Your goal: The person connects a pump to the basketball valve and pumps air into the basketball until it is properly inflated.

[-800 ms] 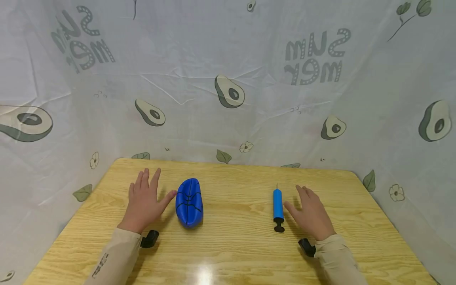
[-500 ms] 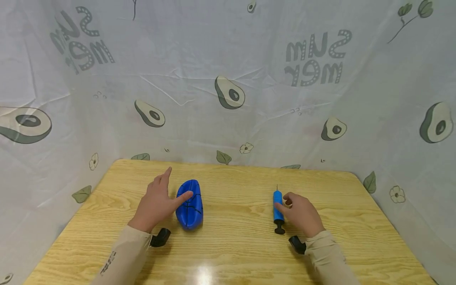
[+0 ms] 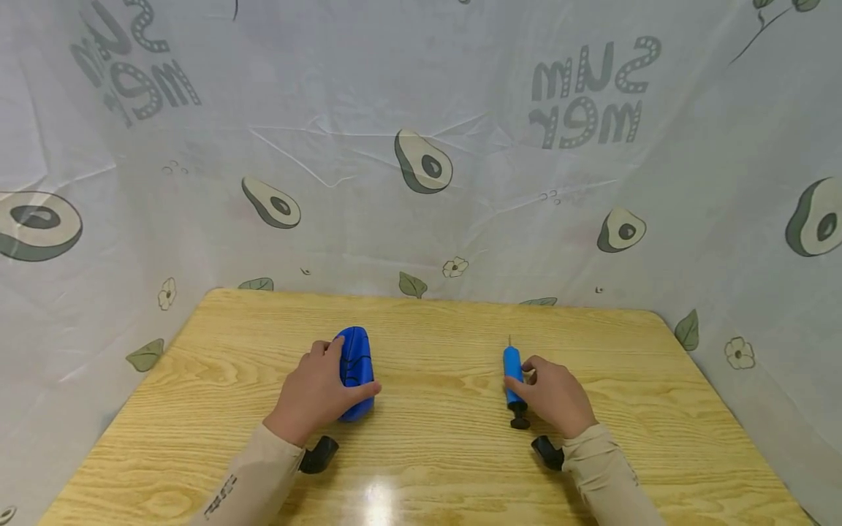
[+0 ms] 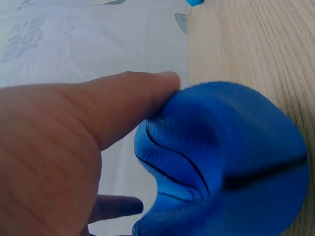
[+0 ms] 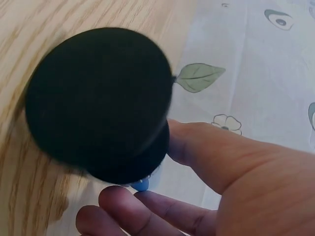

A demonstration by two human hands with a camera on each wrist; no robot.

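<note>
Early stage, I'd judge: both grasps made, neither item looks lifted yet. Ball (image 3: 357, 363) caved in on the desk (image 3: 434, 446); pump (image 3: 512, 364) well apart, right of ball. Left hand (image 3: 314, 392) grips ball, right hand (image 3: 558, 397) pinches pump. Versus earliest frame: fingers were spread, neither item gripped.

Lower edge crops blue ball (image 4: 263, 135), left wrist view

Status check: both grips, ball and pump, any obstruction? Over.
Left grip holding blue ball; right grip thumb and fingers around blue pump. Ball dented in. No obstruction seen.
</note>
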